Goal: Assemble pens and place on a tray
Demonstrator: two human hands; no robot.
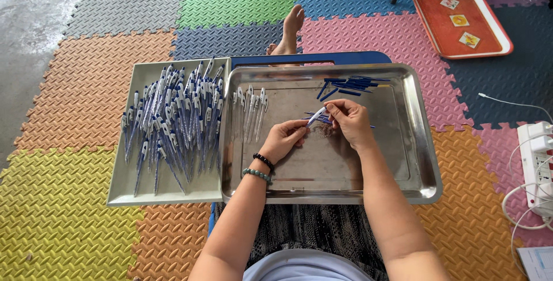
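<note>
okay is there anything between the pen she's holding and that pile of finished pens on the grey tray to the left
Mostly open. Both hands, left hand and right hand, hold the pen above the steel tray. Only a short row of clear barrels lies between it and the pen pile.

Blue-and-white pens (pixel 170 122) on a grey tray (pixel 138 192), silver steel tray (pixel 403 143), multicoloured ridged mats (pixel 86 85)

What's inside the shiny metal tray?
The shiny metal tray holds clear pen barrels and dark blue refills. The left hand and right hand cover some.
</note>
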